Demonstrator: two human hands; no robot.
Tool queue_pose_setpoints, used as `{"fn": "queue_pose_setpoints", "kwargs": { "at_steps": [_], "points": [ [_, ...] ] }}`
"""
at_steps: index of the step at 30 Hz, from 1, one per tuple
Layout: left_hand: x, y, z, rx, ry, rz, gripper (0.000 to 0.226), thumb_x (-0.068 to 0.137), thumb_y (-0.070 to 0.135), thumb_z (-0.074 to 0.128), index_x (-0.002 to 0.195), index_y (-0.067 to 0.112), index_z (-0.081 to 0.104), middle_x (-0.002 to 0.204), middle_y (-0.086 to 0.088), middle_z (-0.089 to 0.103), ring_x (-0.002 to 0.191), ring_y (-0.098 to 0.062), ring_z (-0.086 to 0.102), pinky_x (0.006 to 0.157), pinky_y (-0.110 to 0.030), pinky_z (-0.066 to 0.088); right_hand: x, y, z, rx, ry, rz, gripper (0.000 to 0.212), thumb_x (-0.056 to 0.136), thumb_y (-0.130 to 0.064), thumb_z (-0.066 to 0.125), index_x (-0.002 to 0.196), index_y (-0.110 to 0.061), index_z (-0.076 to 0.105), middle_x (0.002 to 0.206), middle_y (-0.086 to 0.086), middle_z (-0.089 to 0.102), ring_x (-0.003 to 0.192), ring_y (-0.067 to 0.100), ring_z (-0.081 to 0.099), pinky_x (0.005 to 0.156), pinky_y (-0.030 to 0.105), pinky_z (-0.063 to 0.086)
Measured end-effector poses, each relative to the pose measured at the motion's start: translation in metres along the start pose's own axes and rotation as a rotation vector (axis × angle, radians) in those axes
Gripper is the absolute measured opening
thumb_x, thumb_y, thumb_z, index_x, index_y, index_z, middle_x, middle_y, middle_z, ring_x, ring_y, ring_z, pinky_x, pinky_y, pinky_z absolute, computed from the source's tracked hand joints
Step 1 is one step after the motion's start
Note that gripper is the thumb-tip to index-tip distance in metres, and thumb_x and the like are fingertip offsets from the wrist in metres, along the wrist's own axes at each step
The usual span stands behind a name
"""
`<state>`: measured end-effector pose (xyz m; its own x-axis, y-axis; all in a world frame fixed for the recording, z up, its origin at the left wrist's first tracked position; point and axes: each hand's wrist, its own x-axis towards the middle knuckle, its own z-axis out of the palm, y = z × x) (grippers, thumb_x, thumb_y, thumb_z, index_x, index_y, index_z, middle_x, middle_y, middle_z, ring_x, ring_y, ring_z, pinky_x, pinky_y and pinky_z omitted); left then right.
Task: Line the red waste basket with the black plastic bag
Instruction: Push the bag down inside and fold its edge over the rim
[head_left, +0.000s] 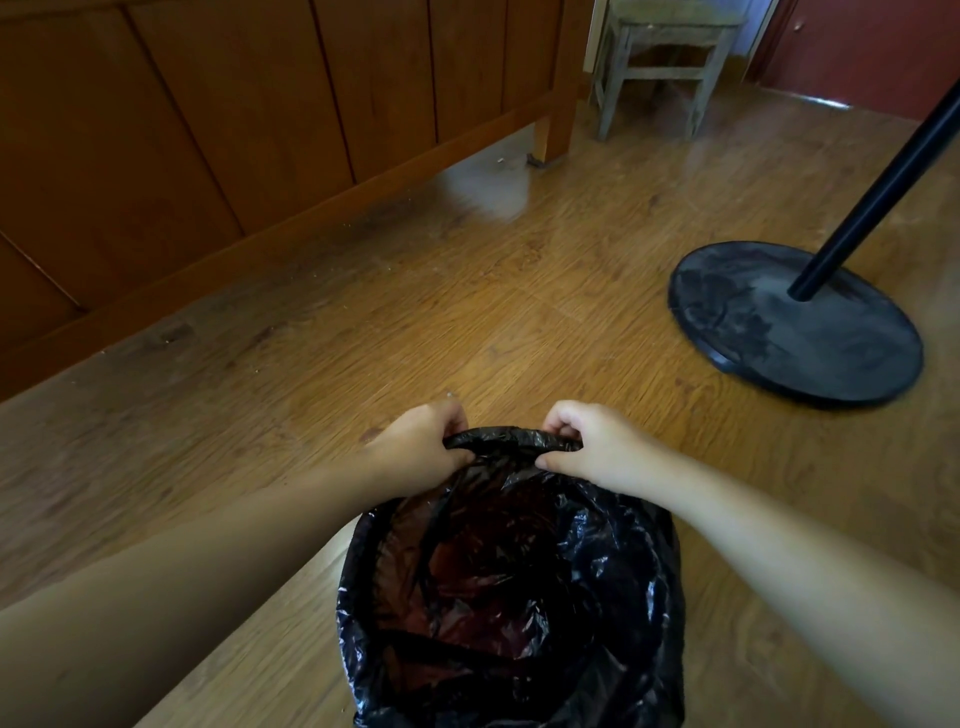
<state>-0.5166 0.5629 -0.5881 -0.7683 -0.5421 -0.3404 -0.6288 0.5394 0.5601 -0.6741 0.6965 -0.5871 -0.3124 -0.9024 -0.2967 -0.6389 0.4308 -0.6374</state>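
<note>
Black film, thin and glossy: in the head view the black plastic bag (613, 571) drapes inside and over the red waste basket (460, 564), seen only as a red tint through it, standing on the wooden floor (467, 312). The left hand (421, 447) and right hand (592, 441) each pinch the bunched far hem between thumb and curled fingers. It looks light, limp, slippery and easily torn, so hold the hem and stretch gently.
</note>
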Motion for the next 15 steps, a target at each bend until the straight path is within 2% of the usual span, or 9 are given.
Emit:
{"fn": "queue_pose_setpoints", "kwargs": {
  "at_steps": [3, 6, 9, 12, 15],
  "points": [
    [-0.002, -0.002, -0.001, -0.031, -0.005, -0.048, 0.016, 0.084, 0.025, 0.060, 0.081, 0.020, 0.045, 0.073, 0.004, 0.050, 0.063, -0.013, 0.046, 0.052, -0.028, 0.036, 0.002, 0.005, -0.003, 0.003, 0.028, 0.016, 0.023, 0.076, -0.035, 0.069, 0.089, -0.031, 0.050, 0.098, -0.010, 0.051, 0.095, 0.010, 0.050, 0.074, 0.026, 0.039],
    [-0.002, -0.003, -0.003, -0.040, -0.029, -0.097, 0.020, 0.086, 0.024, 0.057, 0.074, 0.023, 0.042, 0.073, 0.001, 0.049, 0.062, -0.014, 0.045, 0.051, -0.029, 0.035, 0.002, 0.009, -0.003, 0.016, 0.041, 0.025, 0.022, 0.076, -0.036, 0.068, 0.087, -0.032, 0.050, 0.097, -0.010, 0.052, 0.094, 0.009, 0.050, 0.072, 0.026, 0.038],
    [-0.003, -0.003, -0.006, -0.121, -0.087, -0.193, 0.018, 0.087, 0.020, 0.055, 0.074, 0.020, 0.042, 0.076, -0.003, 0.049, 0.065, -0.018, 0.045, 0.057, -0.030, 0.035, 0.001, 0.012, -0.007, 0.030, 0.083, 0.035, 0.020, 0.078, -0.035, 0.067, 0.088, -0.033, 0.050, 0.100, -0.010, 0.052, 0.096, 0.008, 0.048, 0.071, 0.026, 0.037],
    [-0.007, -0.001, -0.008, -0.193, -0.168, -0.256, 0.014, 0.086, 0.014, 0.056, 0.078, 0.016, 0.045, 0.084, -0.007, 0.048, 0.076, -0.022, 0.046, 0.065, -0.033, 0.036, 0.001, 0.015, -0.011, 0.003, 0.145, 0.045, 0.021, 0.079, -0.032, 0.066, 0.094, -0.033, 0.052, 0.110, -0.005, 0.054, 0.099, 0.008, 0.045, 0.077, 0.028, 0.036],
    [-0.011, 0.004, -0.012, -0.171, -0.274, -0.240, 0.016, 0.084, 0.022, 0.060, 0.093, 0.013, 0.050, 0.095, -0.009, 0.052, 0.085, -0.023, 0.051, 0.071, -0.035, 0.044, 0.001, 0.013, -0.008, -0.040, 0.133, 0.052, 0.024, 0.081, -0.031, 0.065, 0.103, -0.028, 0.055, 0.120, -0.003, 0.055, 0.107, 0.013, 0.049, 0.080, 0.028, 0.037]
  ]
}}
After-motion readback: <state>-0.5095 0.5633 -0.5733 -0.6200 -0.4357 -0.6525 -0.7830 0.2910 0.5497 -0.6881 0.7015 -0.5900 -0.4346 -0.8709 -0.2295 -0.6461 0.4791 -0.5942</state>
